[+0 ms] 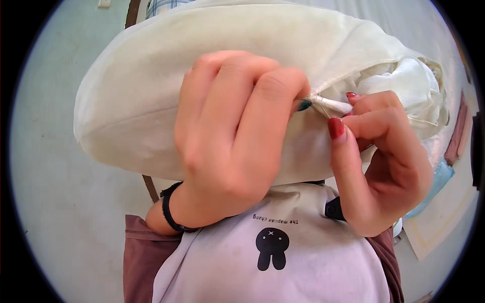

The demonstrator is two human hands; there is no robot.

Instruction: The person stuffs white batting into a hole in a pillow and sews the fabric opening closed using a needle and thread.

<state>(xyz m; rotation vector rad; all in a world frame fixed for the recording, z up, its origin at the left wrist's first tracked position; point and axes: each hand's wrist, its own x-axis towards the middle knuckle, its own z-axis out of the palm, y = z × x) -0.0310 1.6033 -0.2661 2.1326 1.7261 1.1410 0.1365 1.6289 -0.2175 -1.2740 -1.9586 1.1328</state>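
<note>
A long, stuffed cream cushion [136,101] lies crosswise before me. Its seam gapes toward the right, where bunched white inner cloth [404,83] shows. My left hand [232,121] is closed from above, its fingertips pinching the cover beside the gap; a dark green fingernail peeps out there. On the other side of the pinch, my right hand [384,156], with red nails, is closed with thumb and fingers on a rolled white fold of the cover's edge [332,104]. A thin line [325,110], thread or needle, runs from the left fingertips toward the right thumb.
A pale apron [227,247] with a black rabbit figure covers my lap below the cushion. Brown wooden bars [150,188] show behind it at the left. Light blue plastic [437,184] and reddish-brown cloth [454,131] lie at the right. Plaid cloth [164,7] is at the top.
</note>
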